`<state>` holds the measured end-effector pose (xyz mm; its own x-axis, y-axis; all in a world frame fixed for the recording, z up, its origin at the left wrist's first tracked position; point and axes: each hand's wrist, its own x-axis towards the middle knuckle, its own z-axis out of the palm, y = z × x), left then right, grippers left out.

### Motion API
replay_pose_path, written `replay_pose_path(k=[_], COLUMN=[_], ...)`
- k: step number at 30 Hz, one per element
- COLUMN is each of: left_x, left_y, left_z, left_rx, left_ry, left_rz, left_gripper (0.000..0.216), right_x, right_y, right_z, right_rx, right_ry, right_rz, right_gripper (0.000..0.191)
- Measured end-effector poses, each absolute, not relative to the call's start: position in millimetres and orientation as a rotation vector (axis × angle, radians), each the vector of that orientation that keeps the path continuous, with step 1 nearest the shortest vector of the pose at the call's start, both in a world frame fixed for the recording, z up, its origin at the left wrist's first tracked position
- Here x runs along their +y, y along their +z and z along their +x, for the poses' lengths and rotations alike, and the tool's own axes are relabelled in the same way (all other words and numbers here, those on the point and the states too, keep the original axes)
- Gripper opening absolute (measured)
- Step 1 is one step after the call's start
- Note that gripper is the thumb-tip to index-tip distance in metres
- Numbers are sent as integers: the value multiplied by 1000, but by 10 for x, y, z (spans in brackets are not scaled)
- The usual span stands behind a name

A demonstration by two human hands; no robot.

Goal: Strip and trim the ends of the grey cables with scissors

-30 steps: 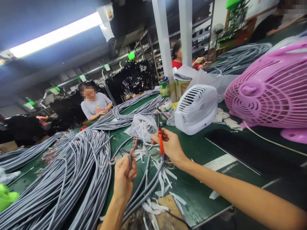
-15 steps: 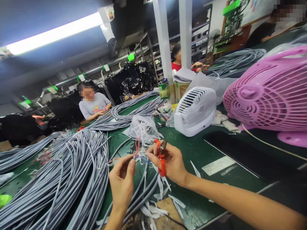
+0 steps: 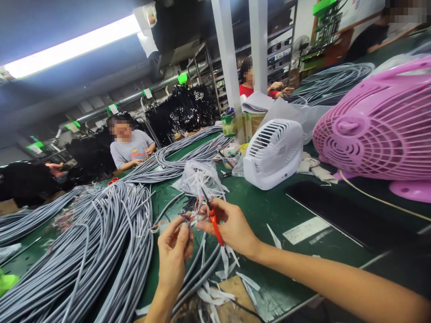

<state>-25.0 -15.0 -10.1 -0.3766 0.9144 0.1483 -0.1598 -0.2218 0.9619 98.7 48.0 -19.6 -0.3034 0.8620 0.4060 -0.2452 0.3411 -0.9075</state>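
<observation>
My left hand (image 3: pixel 174 251) pinches the end of a grey cable (image 3: pixel 198 269) from which thin red, blue and white inner wires (image 3: pixel 192 214) stick out. My right hand (image 3: pixel 232 226) is closed around small scissors with red handles (image 3: pixel 214 222), and its fingertips touch the loose wires just beside my left thumb. Both hands hover over the green table (image 3: pixel 276 206). Several white strips of cut sheath (image 3: pixel 224 264) lie under them.
A big heap of grey cables (image 3: pixel 87 251) fills the left. A crumpled clear plastic bag (image 3: pixel 198 179), a white fan (image 3: pixel 274 152) and a pink fan (image 3: pixel 377 125) stand behind my hands. Other people sit across the table (image 3: pixel 129 146) and at the back (image 3: pixel 251 83).
My right hand moved left and closer to my left hand, tipping the scissors; its fingertips now meet the bared wires. My left hand stayed almost in place, still holding the cable end.
</observation>
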Motion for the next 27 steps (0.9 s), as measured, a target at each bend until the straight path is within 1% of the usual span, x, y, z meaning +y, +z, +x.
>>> replay_pose_path(k=[3,5,9,14,21,27], left_x=[-145,-147,-163,-164,-136,-137], left_y=[-132,-141,-112,-87,-136,-140], left_z=[-237,-228,-212,-206,-212,-208], left_rx=[1257,1287,1304,1333,1232,1288], left_ry=[1685,1670,1691,1693,1707,1712], left_rz=[1014,1035,1001,916,943,1080], left_gripper=[32,29,27,33,30,31], right_x=[474,463,447,438,447,450], right_y=[-188,-185,-176,-160,-168,-182], right_z=[957,949,966,990,1000,999], right_rx=[-1367,-1317,-1358,-1486,-1552,-1583], right_ry=[1474,1521,1475,1336,1256,1196], right_rz=[-443,-414,-450,-550,-580,-573], right_gripper=[39,41,38,31,29,28])
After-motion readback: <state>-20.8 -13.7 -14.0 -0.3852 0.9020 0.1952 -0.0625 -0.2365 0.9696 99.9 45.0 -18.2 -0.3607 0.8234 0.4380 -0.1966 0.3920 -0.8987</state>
